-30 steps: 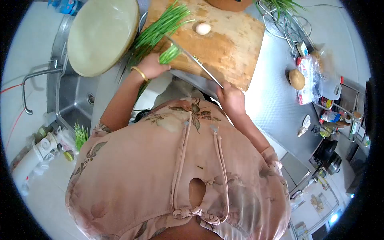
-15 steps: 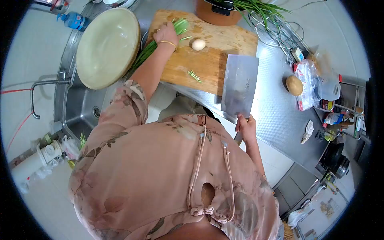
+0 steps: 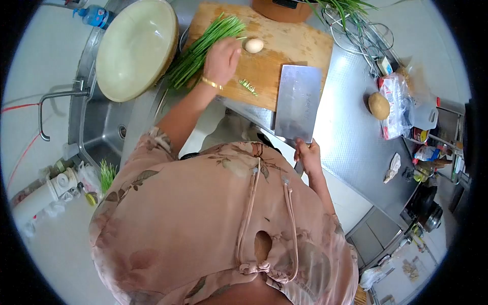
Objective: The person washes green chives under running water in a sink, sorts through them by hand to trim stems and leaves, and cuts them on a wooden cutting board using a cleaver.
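Note:
My right hand (image 3: 308,155) is wrapped round the handle of a broad cleaver (image 3: 299,101), whose blade lies over the front right edge of the wooden cutting board (image 3: 269,76). Beside the long green stalks (image 3: 203,50), at the board's left, is my left hand (image 3: 222,62). Its fingers are bent and pinched near one thin stalk end; what they hold, if anything, is too small to name. An egg (image 3: 254,46) rests just right of that hand. Small chopped green bits (image 3: 248,87) lie on the board nearer to me.
A large pale basin (image 3: 134,48) stands left of the board, over the sink (image 3: 104,122) with its faucet (image 3: 43,119). Behind the board is a brown pot (image 3: 282,11). To the right are wires, a round brown object (image 3: 378,105) and plastic packages (image 3: 392,109).
My left hand has come off the stalks and moved right and toward me; the stalks now lie spread out. The cleaver has shifted slightly left, and the view has moved a little.

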`<act>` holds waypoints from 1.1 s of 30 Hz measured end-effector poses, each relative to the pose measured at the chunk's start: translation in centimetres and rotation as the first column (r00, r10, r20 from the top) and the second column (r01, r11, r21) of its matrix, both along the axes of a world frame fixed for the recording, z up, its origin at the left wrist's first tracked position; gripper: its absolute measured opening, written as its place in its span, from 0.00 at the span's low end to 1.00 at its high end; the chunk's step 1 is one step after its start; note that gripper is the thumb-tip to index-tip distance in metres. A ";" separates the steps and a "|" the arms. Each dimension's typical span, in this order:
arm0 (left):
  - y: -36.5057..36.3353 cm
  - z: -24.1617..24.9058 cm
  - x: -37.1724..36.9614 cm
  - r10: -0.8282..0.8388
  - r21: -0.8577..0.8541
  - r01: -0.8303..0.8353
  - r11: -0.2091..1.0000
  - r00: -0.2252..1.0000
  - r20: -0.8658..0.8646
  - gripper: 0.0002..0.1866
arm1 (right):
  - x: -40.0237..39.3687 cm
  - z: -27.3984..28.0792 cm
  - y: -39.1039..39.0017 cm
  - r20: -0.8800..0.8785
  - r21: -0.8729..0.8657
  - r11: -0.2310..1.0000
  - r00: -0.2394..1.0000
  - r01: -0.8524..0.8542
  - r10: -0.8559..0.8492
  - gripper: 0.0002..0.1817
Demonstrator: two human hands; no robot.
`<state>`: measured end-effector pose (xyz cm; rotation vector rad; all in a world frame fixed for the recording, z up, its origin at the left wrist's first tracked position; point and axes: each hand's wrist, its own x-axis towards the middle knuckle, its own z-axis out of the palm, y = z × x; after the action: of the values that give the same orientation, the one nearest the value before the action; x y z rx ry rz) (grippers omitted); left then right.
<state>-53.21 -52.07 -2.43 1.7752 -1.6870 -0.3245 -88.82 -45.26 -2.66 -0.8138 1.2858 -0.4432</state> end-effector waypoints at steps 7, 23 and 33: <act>6.1 -5.4 -8.3 0.264 0.116 -0.299 0.947 0.932 0.248 0.26 | 1.0 -2.8 1.2 -0.007 0.099 0.995 1.000 -0.015 0.016 0.09; 21.1 -2.3 -6.7 0.597 -0.085 -0.608 0.789 0.792 -0.128 0.23 | 11.3 2.2 4.6 -0.150 0.017 0.603 0.594 -0.798 0.790 0.10; 52.4 -2.1 -0.8 0.979 -0.280 -0.957 0.081 0.128 -0.156 0.15 | 29.6 3.8 24.8 -0.069 -0.049 -0.236 -0.233 -0.971 0.970 0.12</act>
<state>-54.04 0.28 -4.48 2.2068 -0.1451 0.6367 -59.26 -20.46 1.16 -1.6630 0.1482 0.9483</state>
